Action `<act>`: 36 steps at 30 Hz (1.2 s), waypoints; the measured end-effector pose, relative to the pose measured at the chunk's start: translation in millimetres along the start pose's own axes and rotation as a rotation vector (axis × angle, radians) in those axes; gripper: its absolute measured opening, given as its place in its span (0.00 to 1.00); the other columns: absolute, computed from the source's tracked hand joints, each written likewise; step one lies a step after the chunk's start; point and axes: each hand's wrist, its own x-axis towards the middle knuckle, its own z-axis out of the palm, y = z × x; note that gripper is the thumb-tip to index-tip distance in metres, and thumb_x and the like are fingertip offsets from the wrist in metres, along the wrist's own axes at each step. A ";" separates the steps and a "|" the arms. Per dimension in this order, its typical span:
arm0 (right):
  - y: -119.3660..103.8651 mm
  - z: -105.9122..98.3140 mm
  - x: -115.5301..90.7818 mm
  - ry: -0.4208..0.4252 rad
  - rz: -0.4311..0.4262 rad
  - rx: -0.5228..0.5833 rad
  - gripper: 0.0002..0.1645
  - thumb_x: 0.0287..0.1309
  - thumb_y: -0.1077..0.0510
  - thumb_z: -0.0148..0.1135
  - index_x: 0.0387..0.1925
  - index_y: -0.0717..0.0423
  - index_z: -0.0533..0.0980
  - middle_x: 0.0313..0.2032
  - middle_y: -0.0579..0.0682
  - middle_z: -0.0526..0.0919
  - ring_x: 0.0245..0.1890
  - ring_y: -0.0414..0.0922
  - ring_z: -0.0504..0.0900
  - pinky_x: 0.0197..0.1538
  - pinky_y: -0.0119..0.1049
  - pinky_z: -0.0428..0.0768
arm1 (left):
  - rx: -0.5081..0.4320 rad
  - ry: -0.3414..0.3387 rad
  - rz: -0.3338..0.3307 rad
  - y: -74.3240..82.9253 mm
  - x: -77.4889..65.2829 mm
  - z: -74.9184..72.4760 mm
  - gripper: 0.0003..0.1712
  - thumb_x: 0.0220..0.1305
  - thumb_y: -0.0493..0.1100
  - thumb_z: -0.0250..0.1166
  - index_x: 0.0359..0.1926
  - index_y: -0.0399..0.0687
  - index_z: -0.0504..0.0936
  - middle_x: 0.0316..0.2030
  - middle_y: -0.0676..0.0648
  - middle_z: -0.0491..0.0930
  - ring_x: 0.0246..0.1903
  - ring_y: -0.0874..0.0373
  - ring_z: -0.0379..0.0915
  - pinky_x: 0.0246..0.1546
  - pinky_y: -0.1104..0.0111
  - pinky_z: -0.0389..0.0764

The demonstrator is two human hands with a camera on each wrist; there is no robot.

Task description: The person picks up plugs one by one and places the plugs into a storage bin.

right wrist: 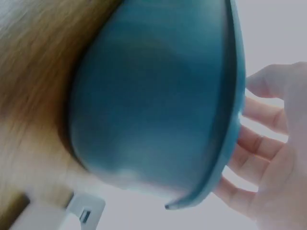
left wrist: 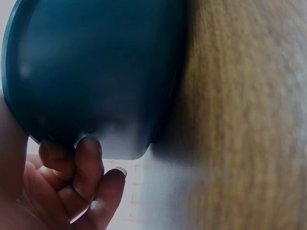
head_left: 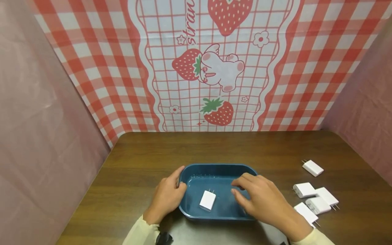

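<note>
A blue rectangular tub (head_left: 218, 216) stands on the table, with one white plug-in charger (head_left: 208, 200) lying inside it, prongs toward the far side. My left hand (head_left: 166, 195) grips the tub's left end, thumb over the rim and fingers against the outer wall. In the left wrist view, the curled fingers (left wrist: 88, 163) show beside that wall. Over the tub's right end hovers my right hand (head_left: 260, 197), thumb and fingers spread apart with nothing between them. From the right wrist, the tub's outer wall (right wrist: 153, 96) hides part of those fingertips.
To the right, several white chargers (head_left: 318, 205) lie in a loose cluster on the brown wooden table (head_left: 141, 153). A separate charger (head_left: 313, 168) lies farther back. A red checked strawberry cloth (head_left: 196, 85) hangs behind the table, with pink curtains (head_left: 46, 119) at both sides.
</note>
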 end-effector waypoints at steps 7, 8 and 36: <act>8.3 -15.6 -8.6 0.043 0.115 0.008 0.08 0.53 0.52 0.73 0.36 0.42 0.84 0.34 0.33 0.81 0.32 0.35 0.79 0.35 0.40 0.80 | -0.017 0.000 -0.010 1.5 1.0 0.9 0.35 0.57 0.42 0.60 0.68 0.48 0.75 0.14 0.57 0.59 0.23 0.58 0.68 0.28 0.62 0.70; 9.7 -18.4 -9.7 0.059 0.127 0.010 0.08 0.52 0.52 0.73 0.36 0.43 0.83 0.35 0.34 0.81 0.33 0.35 0.80 0.35 0.41 0.80 | -0.016 0.002 -0.010 1.7 1.2 0.8 0.35 0.57 0.41 0.60 0.68 0.48 0.75 0.14 0.57 0.59 0.22 0.58 0.67 0.27 0.63 0.70; 73.6 -38.4 -78.5 0.081 0.340 -0.083 0.10 0.52 0.57 0.72 0.39 0.46 0.84 0.35 0.37 0.81 0.29 0.39 0.79 0.28 0.40 0.76 | -0.033 -0.001 -0.005 1.2 0.9 1.9 0.35 0.55 0.41 0.60 0.68 0.49 0.75 0.14 0.59 0.60 0.16 0.62 0.59 0.21 0.66 0.63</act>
